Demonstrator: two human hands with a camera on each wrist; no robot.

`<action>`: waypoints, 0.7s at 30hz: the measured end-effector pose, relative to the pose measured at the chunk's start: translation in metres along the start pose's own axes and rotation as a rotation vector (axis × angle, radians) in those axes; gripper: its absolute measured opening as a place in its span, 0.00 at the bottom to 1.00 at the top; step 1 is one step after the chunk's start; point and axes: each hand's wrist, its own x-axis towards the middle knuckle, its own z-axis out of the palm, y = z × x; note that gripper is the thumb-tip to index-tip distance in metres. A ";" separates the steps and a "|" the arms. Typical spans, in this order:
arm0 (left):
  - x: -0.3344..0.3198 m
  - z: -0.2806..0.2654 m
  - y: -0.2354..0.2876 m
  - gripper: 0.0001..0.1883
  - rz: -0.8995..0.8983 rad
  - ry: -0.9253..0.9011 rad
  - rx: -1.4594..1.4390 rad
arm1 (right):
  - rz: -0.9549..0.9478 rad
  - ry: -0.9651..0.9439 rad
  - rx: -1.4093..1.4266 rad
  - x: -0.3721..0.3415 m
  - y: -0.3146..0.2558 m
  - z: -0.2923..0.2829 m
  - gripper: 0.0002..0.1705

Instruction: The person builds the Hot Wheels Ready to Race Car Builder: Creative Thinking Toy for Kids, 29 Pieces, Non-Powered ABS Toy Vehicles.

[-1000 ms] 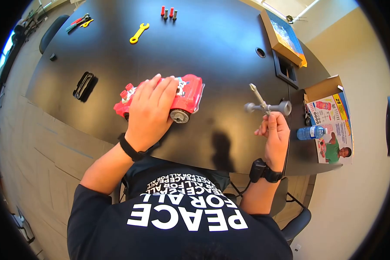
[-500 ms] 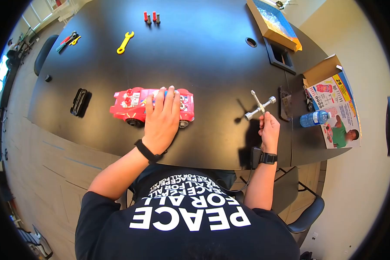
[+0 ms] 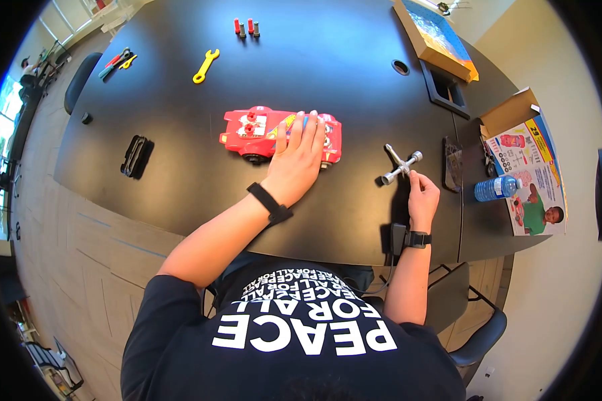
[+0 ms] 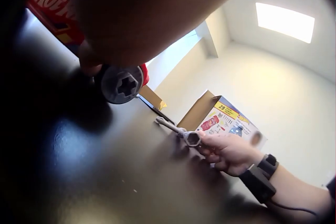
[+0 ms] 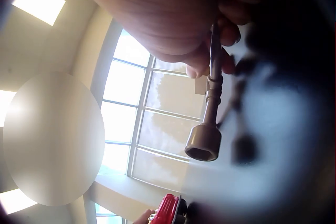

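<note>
My left hand (image 3: 295, 164) lies across the back end of a red toy car (image 3: 241, 127), its fingers reaching over the top to the far side. The car is upright on the black table, wheels down. In the left wrist view one grey wheel (image 4: 125, 84) with a star-shaped hub shows below the hand. Off to the right, my right hand (image 3: 421, 199) pinches one arm of a grey cross-shaped lug wrench (image 3: 404, 167). A hexagonal socket (image 5: 203, 142) at one end of it is seen close in the right wrist view.
A yellow spanner (image 3: 206, 66) and several red and grey bolts (image 3: 246, 28) are farther back. Small tools (image 3: 117, 62) lie far left, a black case (image 3: 137, 156) nearer. At right are a water bottle (image 3: 496, 188), a printed box (image 3: 532, 170), a phone-like slab (image 3: 452, 164) and an open tray (image 3: 441, 40).
The tilted toy car came down level onto the table and then moved right under my left hand. My right hand with the lug wrench has lowered towards the table.
</note>
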 end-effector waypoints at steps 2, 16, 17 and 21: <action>0.012 0.006 0.002 0.32 -0.008 0.010 0.019 | -0.026 0.026 0.008 -0.001 0.003 0.000 0.17; -0.050 -0.085 -0.058 0.47 -0.081 -0.015 -0.959 | 0.103 -0.113 0.492 -0.070 -0.004 -0.034 0.22; -0.065 -0.094 -0.064 0.41 -0.147 -0.011 -0.998 | 0.095 -0.102 0.552 -0.082 -0.005 -0.034 0.20; -0.136 -0.088 -0.088 0.30 -0.406 -0.035 -1.037 | -0.024 -0.130 0.415 -0.098 0.023 -0.035 0.10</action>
